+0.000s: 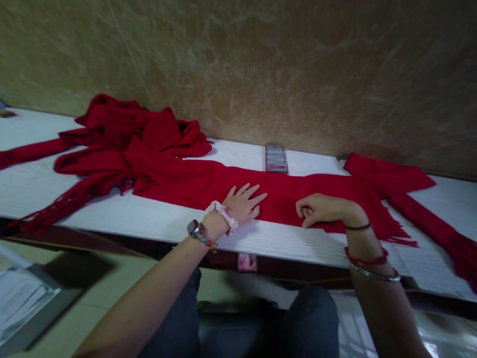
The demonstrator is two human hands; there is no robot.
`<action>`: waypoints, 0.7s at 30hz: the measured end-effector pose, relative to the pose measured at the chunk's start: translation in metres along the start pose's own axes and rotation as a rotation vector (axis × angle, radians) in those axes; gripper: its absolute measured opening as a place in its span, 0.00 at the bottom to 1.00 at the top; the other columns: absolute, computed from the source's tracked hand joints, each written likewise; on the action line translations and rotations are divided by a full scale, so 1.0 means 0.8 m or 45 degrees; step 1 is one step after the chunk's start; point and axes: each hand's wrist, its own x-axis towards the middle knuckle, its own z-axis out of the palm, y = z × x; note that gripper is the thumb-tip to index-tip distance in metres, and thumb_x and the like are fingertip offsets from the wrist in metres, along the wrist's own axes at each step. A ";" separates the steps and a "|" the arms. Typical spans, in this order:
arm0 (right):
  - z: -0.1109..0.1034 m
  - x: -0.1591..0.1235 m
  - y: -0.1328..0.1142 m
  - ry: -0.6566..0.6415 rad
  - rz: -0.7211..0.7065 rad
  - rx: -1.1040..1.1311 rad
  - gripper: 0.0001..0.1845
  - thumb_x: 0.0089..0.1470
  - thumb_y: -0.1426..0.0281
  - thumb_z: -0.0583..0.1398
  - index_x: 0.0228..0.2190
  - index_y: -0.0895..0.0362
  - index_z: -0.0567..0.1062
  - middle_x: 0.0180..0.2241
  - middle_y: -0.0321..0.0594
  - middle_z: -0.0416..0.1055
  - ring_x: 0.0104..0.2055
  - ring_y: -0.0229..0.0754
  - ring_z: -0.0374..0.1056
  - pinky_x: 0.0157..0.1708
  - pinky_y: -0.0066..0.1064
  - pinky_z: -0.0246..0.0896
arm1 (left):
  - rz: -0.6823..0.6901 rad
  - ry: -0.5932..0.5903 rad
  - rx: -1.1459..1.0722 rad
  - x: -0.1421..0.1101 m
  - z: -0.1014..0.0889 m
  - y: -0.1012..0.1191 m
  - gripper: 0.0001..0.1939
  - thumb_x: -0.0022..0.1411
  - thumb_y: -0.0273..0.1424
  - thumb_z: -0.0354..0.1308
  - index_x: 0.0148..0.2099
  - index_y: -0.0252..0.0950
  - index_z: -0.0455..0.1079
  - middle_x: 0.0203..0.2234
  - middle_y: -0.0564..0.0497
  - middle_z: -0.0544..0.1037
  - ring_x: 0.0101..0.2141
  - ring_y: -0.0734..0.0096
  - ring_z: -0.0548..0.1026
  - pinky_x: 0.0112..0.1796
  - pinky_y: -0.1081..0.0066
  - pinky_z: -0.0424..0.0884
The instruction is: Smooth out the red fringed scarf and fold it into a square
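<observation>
A long red scarf (286, 196) with fringed ends lies stretched across the white table. Spread flat on its middle is my left hand (242, 206), fingers apart, holding nothing. My right hand (322, 209) is curled above the scarf to the right, thumb and fingertips drawn together near the cloth. Whatever is between those fingertips, if anything, is too small to make out. Crumpled red fabric (149, 124) is heaped at the left, its fringe (67, 199) reaching toward the front edge. At the right, a folded red scarf (395, 179) overlaps the stretched one, with a fringed end hanging forward.
The white table (156, 214) runs along a brown marbled wall (238, 74). A small blurred-out rectangular item (276, 158) sits behind the scarf. Below the front edge is a pink blurred patch (247, 262). A grey bin with papers (26, 303) stands at lower left.
</observation>
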 end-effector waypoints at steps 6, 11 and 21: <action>0.002 0.014 0.011 0.626 -0.015 -0.114 0.11 0.50 0.65 0.55 0.33 0.57 0.73 0.33 0.42 0.72 0.35 0.42 0.67 0.36 0.34 0.62 | 0.140 0.165 -0.020 0.033 0.006 0.032 0.23 0.64 0.37 0.41 0.60 0.41 0.52 0.61 0.49 0.48 0.59 0.58 0.45 0.54 0.51 0.48; 0.012 0.028 0.030 0.522 0.015 -0.228 0.32 0.48 0.61 0.57 0.52 0.62 0.62 0.57 0.54 0.54 0.59 0.52 0.49 0.55 0.44 0.48 | -0.035 0.015 -0.080 0.040 0.020 0.033 0.30 0.60 0.49 0.38 0.62 0.45 0.46 0.61 0.49 0.47 0.59 0.46 0.42 0.53 0.44 0.44; 0.009 0.024 0.044 0.274 0.033 -0.138 0.56 0.33 0.50 0.64 0.59 0.60 0.49 0.62 0.53 0.38 0.62 0.53 0.35 0.58 0.44 0.40 | -0.327 -0.335 -0.031 0.037 -0.018 0.022 0.45 0.50 0.59 0.44 0.64 0.42 0.41 0.62 0.40 0.39 0.57 0.31 0.37 0.49 0.38 0.43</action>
